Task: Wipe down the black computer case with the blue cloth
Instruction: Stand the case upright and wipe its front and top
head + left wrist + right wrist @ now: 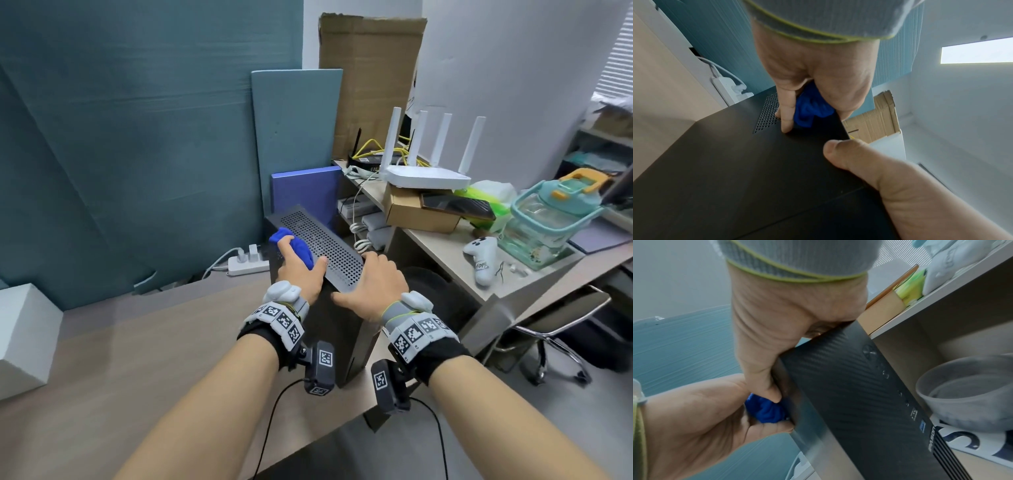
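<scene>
The black computer case (322,240) stands upright on a wooden desk (137,359), its perforated top facing up. My left hand (301,274) grips the bunched blue cloth (298,248) against the case's upper left edge, thumb lying on the perforated top. In the left wrist view the cloth (809,112) sits under curled fingers pressed to the side panel (735,170). My right hand (380,284) grips the case's near top corner, fingers over the right edge, thumb on the front. In the right wrist view, the cloth (768,412) shows beside the textured front panel (849,386).
A blue box (305,192) stands right behind the case. A lower table to the right holds a white router (428,174), a cardboard box (418,209), a teal-lidded container (548,219) and a white controller (481,257). A power strip (246,263) lies behind the desk. An office chair (555,318) stands right.
</scene>
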{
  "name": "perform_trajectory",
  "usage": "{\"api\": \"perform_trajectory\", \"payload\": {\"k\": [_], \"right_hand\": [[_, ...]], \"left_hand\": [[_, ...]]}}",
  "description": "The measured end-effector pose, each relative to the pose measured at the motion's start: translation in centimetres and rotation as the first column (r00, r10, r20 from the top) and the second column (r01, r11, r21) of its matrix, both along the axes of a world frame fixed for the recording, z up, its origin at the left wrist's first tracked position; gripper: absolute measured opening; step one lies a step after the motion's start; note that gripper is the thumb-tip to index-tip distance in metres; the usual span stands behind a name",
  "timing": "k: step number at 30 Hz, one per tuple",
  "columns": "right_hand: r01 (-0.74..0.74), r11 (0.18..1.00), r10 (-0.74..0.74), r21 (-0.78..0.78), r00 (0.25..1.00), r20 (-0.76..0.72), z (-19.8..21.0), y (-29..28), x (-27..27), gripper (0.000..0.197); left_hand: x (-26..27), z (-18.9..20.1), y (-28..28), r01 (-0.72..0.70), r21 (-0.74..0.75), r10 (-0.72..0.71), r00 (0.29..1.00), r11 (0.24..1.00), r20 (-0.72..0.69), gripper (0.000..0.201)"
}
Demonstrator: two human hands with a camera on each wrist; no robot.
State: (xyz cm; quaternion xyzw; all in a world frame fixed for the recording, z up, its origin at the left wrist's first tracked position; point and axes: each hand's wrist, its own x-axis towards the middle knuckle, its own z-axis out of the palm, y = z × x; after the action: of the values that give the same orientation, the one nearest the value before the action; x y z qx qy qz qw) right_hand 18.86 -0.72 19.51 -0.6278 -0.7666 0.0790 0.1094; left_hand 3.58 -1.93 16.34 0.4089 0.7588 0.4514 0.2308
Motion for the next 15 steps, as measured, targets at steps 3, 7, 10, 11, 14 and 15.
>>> {"api": "perform_trajectory", "payload": {"k": [3, 7, 10, 11, 14, 15], "right_hand": [[0.045, 0.999, -0.045, 0.001, 0.999, 0.006, -0.2, 0.4, 1.7, 0.096], [0.043, 0.999, -0.043, -0.012, 0.998, 0.050, -0.3, 0.7, 2.4, 0.100], [0.029, 0.998, -0.021, -0.062, 0.992, 0.128, 0.3, 0.9, 1.9, 0.105], [0.015, 0.998, -0.005, -0.069, 0.988, 0.155, 0.6, 0.7, 1.4, 0.106], [-0.101, 0.994, 0.094, 0.042, 0.987, 0.133, 1.2, 0.4, 0.1, 0.084], [-0.160, 0.984, 0.153, 0.083, 0.985, 0.085, 1.2, 0.3, -0.5, 0.073]], "left_hand": [[1.7, 0.0, 1.1, 0.052, 0.022, -0.052, 0.999, 0.998, 0.005, 0.062], [2.2, 0.0, 1.8, 0.111, 0.024, -0.112, 0.994, 0.994, 0.014, 0.060], [0.6, -0.5, 1.3, 0.155, 0.043, -0.153, 0.988, 0.987, -0.035, 0.045], [-0.4, -0.4, 0.6, 0.160, 0.053, -0.158, 0.986, 0.986, -0.052, 0.040], [-2.2, -0.5, -1.3, 0.199, 0.078, -0.197, 0.980, 0.977, -0.032, 0.048], [-2.8, -0.4, -2.1, 0.261, 0.114, -0.263, 0.965, 0.959, 0.003, 0.057]]}}
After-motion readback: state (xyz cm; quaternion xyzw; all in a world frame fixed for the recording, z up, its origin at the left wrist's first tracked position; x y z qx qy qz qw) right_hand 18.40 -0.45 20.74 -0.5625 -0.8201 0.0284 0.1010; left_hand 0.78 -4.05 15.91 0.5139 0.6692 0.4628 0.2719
